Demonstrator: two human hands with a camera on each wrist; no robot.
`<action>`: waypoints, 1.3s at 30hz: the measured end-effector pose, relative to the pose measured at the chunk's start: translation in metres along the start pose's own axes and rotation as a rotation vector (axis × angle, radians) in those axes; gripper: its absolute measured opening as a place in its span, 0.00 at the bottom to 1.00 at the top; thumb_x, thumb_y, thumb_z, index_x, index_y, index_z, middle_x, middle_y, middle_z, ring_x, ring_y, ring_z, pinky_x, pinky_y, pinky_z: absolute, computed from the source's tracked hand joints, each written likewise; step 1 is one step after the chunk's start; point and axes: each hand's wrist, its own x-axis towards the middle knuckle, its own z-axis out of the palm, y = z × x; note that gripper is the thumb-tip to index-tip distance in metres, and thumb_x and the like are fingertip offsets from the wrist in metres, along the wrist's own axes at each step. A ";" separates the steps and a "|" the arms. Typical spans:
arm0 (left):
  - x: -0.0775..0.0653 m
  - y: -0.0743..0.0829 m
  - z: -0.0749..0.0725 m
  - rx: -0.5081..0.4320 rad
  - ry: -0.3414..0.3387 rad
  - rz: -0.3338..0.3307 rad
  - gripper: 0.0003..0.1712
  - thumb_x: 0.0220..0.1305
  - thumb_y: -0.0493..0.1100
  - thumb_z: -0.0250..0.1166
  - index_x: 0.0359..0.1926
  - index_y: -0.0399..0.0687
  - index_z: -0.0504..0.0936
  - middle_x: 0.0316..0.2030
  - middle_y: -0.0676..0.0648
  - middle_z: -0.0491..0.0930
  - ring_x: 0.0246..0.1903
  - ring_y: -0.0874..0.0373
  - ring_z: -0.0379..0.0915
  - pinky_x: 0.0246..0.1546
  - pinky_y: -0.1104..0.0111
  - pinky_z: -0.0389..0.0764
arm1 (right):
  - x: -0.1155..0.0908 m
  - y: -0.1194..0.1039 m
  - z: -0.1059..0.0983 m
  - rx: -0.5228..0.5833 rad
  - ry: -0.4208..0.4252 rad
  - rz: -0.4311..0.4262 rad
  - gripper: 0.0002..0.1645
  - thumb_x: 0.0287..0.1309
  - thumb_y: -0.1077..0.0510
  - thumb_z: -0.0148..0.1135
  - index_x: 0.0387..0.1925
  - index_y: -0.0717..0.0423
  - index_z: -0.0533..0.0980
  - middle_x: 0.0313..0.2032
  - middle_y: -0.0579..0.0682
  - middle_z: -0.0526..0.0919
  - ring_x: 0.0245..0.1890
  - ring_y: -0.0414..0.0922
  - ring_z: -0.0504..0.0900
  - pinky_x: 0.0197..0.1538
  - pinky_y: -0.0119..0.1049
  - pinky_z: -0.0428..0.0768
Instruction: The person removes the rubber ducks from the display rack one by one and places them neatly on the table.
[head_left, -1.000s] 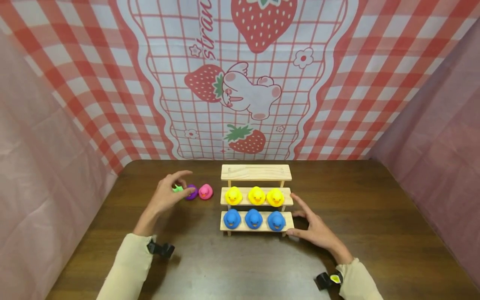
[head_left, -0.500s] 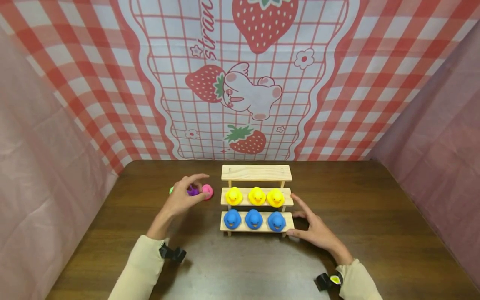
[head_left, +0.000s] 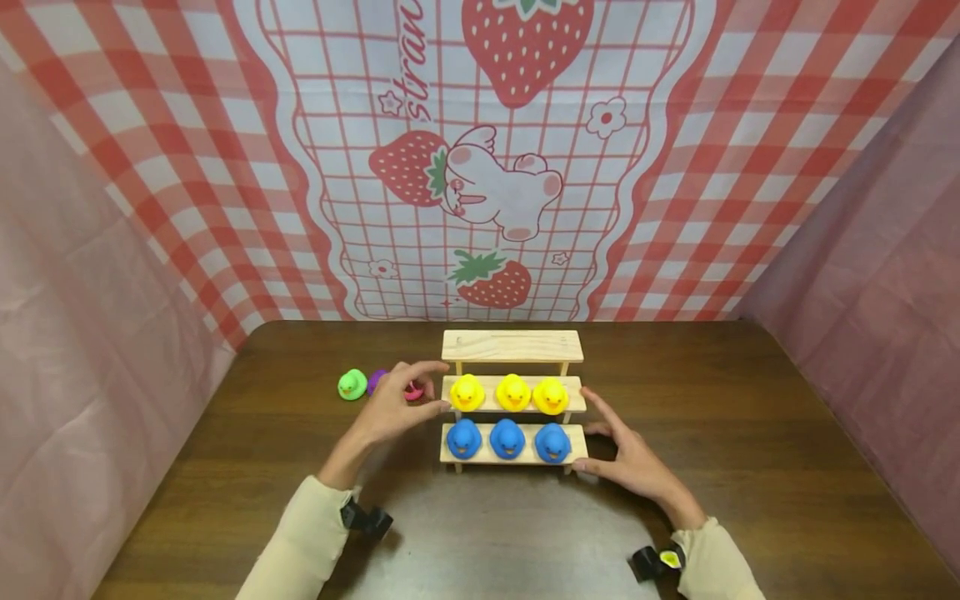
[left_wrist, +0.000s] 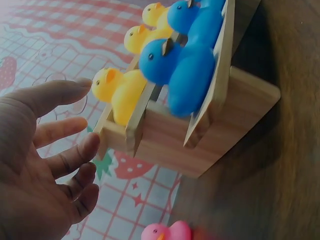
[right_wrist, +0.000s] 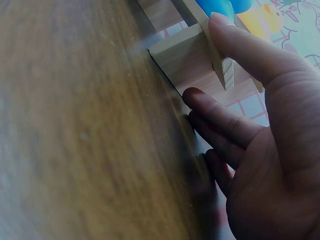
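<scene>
A three-tier wooden rack (head_left: 512, 345) stands on the table, with a bare top shelf. Three yellow rubber ducks (head_left: 513, 392) sit on its middle shelf, and three blue rubber ducks (head_left: 507, 438) on the lowest. My left hand (head_left: 390, 406) is at the left end of the middle shelf, thumb and fingers spread apart with nothing between them; the left wrist view shows the thumb close to a yellow duck. At the rack's right end, my right hand (head_left: 630, 461) rests its thumb on the lowest shelf's edge, with other fingers (right_wrist: 220, 112) beside the side panel.
Left of the rack, a green duck (head_left: 352, 385), a partly hidden purple duck (head_left: 377, 381) and a pink duck (left_wrist: 167, 231) are lined up behind my left hand. A strawberry-patterned cloth (head_left: 495, 183) hangs behind the brown table (head_left: 750, 433).
My left hand has moved right, past the purple and pink ducks to the rack's left end, uncovering the green duck. My right hand and the rack have stayed put.
</scene>
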 end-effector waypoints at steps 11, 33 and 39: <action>0.004 0.005 0.015 0.004 -0.021 0.050 0.28 0.51 0.39 0.77 0.54 0.36 0.81 0.27 0.45 0.81 0.35 0.52 0.70 0.41 0.62 0.72 | 0.000 0.000 0.000 0.002 -0.003 0.001 0.62 0.51 0.53 0.77 0.79 0.37 0.48 0.54 0.57 0.85 0.53 0.37 0.81 0.65 0.73 0.59; 0.008 0.004 0.033 0.022 0.037 -0.004 0.24 0.49 0.35 0.77 0.50 0.40 0.85 0.23 0.46 0.78 0.32 0.61 0.64 0.36 0.74 0.64 | 0.000 0.000 -0.001 0.010 0.003 -0.028 0.62 0.51 0.55 0.77 0.79 0.42 0.48 0.70 0.58 0.71 0.53 0.34 0.81 0.65 0.71 0.61; 0.008 0.003 0.035 0.027 0.064 0.009 0.23 0.48 0.34 0.77 0.49 0.38 0.85 0.23 0.46 0.78 0.31 0.60 0.64 0.36 0.74 0.64 | 0.000 -0.001 -0.001 -0.002 0.004 -0.005 0.62 0.51 0.54 0.77 0.79 0.39 0.48 0.70 0.58 0.72 0.53 0.34 0.80 0.65 0.72 0.60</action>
